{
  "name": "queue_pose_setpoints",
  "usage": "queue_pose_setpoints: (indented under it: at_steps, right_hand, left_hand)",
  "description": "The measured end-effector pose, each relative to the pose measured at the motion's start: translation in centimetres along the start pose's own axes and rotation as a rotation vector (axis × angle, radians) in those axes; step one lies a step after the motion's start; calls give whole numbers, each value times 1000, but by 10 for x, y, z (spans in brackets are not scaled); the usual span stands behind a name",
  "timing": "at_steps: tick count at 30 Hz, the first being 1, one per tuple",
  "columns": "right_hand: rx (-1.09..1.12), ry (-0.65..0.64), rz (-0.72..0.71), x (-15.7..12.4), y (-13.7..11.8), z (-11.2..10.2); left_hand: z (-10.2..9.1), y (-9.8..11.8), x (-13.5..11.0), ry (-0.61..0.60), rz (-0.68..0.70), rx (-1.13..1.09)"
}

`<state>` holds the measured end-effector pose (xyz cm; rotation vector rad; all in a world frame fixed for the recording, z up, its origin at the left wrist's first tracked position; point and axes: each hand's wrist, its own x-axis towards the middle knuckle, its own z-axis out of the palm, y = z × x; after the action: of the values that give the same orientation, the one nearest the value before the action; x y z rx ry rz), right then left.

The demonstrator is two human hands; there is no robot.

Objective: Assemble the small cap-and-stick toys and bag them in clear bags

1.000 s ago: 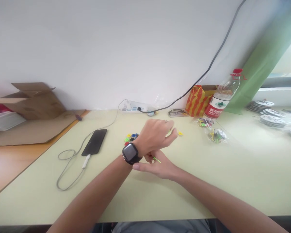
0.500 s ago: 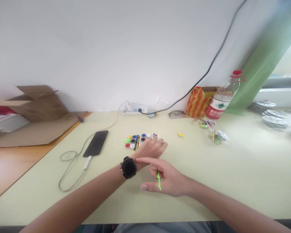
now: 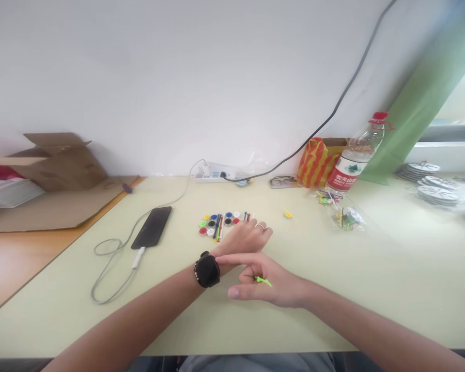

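Note:
My left hand rests low over the table, knuckles up, fingers curled downward just in front of a cluster of small coloured discs and sticks. A black smartwatch sits on that wrist. My right hand lies just behind the left wrist, index finger stretched toward the watch, the other fingers curled on a thin green stick. What the left fingers hold, if anything, is hidden.
A black phone on a grey cable lies left. A power strip, glasses, striped bag, water bottle, clear bags of small parts and a lone yellow piece sit behind. Cardboard is far left, stacked plates far right.
My left hand dropped from a raised reach toward the yellow piece to the table near the discs. The right hand slid back; the green stick turned from upright to slanted.

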<state>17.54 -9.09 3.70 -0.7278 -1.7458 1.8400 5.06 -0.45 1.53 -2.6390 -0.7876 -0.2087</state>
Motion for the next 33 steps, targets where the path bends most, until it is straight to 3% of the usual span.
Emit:
queue_pose_setpoints:
  at_steps: [6,9,13,15,17,23,28,33]
  right_hand:
    - [-127,38,14,-5,-16,-17]
    - [-207,85,-58,-8,-17,-40]
    - [-166,288,-86,-5,7,-73]
    - [-226,448,-68,-1,23,-86]
    - [-277,510,-51,1,35,-92]
    - [-279,491,-196,2,33,-76]
    - [-352,487,-256,0,30,-54]
    - [-486,499,-252,-1,32,-54]
  left_hand:
    - [-9,-8,-16,69,-186,-366]
    - [-8,-18,-33,222,-271,-628]
    - [2,-23,-48,364,-448,-734]
    - [7,-23,-50,410,-480,-779]
    - [11,-24,-50,424,-515,-859]
    - [11,-27,-49,417,-603,-1246]
    - [-3,-16,-49,326,-457,-1474]
    - [-6,-6,-48,289,-387,-1488]
